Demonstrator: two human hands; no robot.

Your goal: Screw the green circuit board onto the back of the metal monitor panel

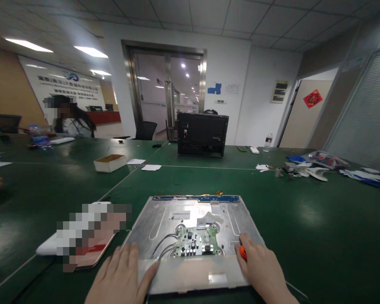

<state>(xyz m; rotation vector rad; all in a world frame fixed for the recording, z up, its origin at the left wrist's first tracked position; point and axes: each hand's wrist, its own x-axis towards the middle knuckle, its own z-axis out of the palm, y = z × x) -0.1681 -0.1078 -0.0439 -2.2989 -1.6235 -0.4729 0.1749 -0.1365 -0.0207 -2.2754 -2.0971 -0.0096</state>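
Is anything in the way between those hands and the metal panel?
Nothing visible separates the left hand from the metal panel: it rests at the near left corner. The right hand, at the panel's right side, grips an orange object; nothing else visible intervenes.

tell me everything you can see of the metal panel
The silvery, metal-looking rectangular panel lies on the green table, bearing a green circuit board, dark cables and, along its far edge, a blue strip. The left hand touches its left side; the right hand, holding an orange item, its right.
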